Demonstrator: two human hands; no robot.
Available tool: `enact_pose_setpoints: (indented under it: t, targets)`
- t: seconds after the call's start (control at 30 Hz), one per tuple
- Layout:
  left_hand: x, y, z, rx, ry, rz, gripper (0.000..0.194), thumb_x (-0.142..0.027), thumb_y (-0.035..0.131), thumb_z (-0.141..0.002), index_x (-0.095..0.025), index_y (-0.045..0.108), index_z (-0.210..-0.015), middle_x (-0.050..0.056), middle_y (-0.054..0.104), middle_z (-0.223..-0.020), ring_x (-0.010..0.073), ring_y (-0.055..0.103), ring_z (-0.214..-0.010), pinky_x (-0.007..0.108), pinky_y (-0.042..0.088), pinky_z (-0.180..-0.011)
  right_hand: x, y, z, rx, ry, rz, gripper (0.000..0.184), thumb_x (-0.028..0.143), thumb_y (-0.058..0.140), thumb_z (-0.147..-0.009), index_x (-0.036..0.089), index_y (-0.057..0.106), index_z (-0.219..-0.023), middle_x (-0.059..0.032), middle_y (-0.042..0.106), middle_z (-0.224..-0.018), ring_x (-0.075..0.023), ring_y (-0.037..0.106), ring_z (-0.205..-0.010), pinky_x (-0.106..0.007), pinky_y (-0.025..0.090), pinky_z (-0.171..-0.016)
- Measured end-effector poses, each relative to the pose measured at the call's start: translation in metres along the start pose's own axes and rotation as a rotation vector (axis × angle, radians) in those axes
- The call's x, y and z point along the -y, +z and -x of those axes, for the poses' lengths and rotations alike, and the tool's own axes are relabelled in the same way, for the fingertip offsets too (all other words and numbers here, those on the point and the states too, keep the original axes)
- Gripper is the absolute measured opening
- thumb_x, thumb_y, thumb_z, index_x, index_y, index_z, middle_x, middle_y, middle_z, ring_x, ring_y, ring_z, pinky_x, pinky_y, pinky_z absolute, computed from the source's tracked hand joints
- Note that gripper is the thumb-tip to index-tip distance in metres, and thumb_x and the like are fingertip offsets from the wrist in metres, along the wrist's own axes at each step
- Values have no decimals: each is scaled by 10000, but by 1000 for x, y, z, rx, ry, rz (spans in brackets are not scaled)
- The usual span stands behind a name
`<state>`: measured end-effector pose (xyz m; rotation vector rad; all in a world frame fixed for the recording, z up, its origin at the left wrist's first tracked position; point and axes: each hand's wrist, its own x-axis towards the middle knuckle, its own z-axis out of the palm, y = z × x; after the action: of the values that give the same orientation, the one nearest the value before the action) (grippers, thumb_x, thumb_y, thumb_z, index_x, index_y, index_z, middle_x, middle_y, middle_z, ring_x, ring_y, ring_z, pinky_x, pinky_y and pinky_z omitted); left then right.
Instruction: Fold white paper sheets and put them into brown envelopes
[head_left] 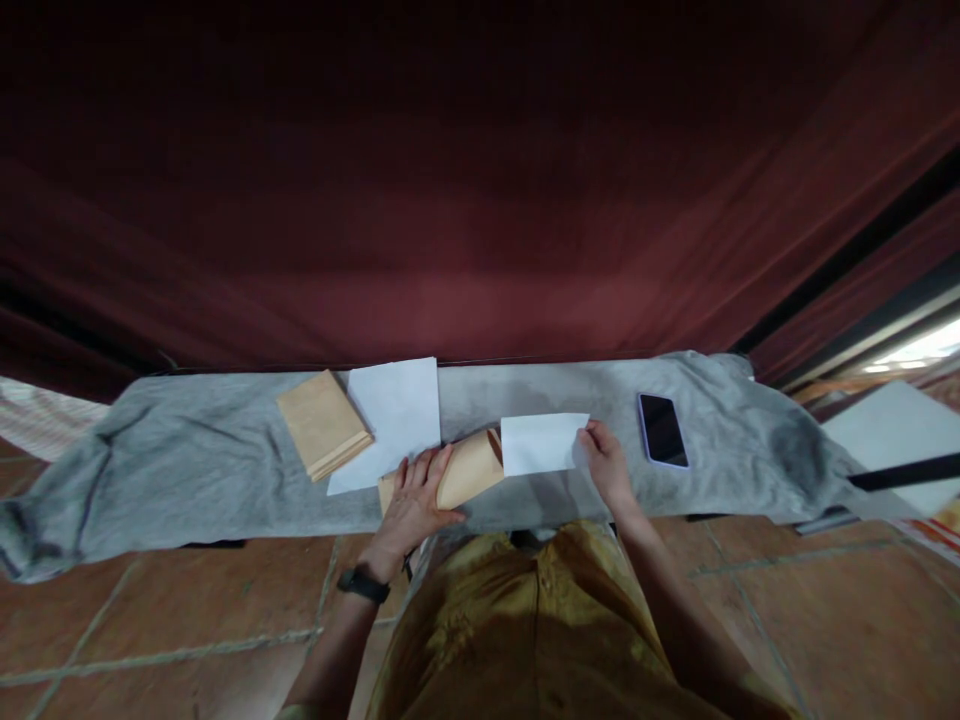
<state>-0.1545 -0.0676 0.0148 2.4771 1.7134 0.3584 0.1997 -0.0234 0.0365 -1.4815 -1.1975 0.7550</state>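
My left hand (422, 500) lies on a brown paper envelope (471, 472), fingers stretched across it and the thumb apart. The envelope's right end gapes a little. A folded sheet of white paper (544, 443) has its left edge right at that mouth; whether any of it is inside I cannot tell. My right hand (606, 462) pinches the paper's right edge between thumb and fingers. Left of the hands, a stack of brown envelopes (322, 422) overlaps a pile of larger white sheets (397, 405), which reaches close to my left fingers.
A grey cloth (225, 450) covers the long narrow surface. To the right of my right hand lies a phone (663, 430) in a pale purple case. Dark red fabric (480, 250) hangs along the far edge. Tiled floor (187, 610) shows on the near side.
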Motion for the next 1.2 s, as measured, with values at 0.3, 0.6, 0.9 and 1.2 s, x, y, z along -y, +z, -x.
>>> enact_pose_setpoints:
  t: [0.3,0.6,0.9,1.2]
  targets:
    - [0,3,2,45,31,3,1247,-539,830,-686,-249,52,-1616,185,414,-1526,392,402,-1426,624,218,-1201,-13,13,1,-8,-19,108,434,599,482,-900,207,645,-987,-56,707,-867,-229,618,-785,-331,484,-755]
    - [-3,6,0,38,42,2,1205,-554,810,-699,-240,100,-1620,180,430,-1523,392,413,-1415,619,214,-1199,-32,-1,-4,177,-19,125,344,488,500,-855,220,702,-927,-57,739,-845,-238,641,-781,-343,505,-763]
    - [-7,5,-3,60,34,7,1196,-495,833,-702,-276,103,-1625,179,212,-1670,395,327,-1481,599,202,-1205,-36,-11,-19,246,-69,304,250,285,511,-858,221,741,-932,-54,765,-895,-229,680,-806,-339,515,-775]
    - [-12,1,-14,107,78,26,1228,-431,877,-650,-290,144,-1625,169,148,-1693,437,313,-1479,601,194,-1205,-36,5,-13,307,-75,201,236,296,481,-856,227,703,-814,3,653,-671,-171,571,-621,-265,437,-608]
